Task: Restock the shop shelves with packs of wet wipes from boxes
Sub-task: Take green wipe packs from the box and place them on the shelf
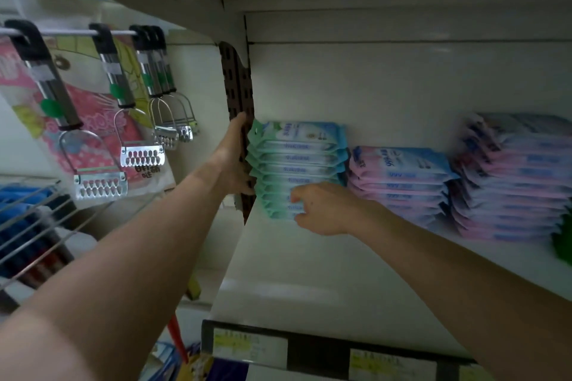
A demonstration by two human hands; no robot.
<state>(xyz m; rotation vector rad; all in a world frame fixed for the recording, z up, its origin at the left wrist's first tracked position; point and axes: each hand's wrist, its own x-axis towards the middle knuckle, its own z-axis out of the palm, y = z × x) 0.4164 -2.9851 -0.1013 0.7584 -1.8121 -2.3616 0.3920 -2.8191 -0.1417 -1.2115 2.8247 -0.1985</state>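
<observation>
Fingers on teal stack, beside shelf upright

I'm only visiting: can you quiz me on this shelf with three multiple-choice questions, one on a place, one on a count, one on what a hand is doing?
1. Where on the shelf is the green stack of wipes? A far left B middle C far right
2. How many stacks of wipes show? A one B three C six
3. The left hand is: A hanging idle B flat against the green stack C gripping a box
Answers: 1 A, it stands beside the brown upright. 2 B, green, then the pink stack and the purple-pink stack. 3 B, straight fingers lie along its left side.
</observation>
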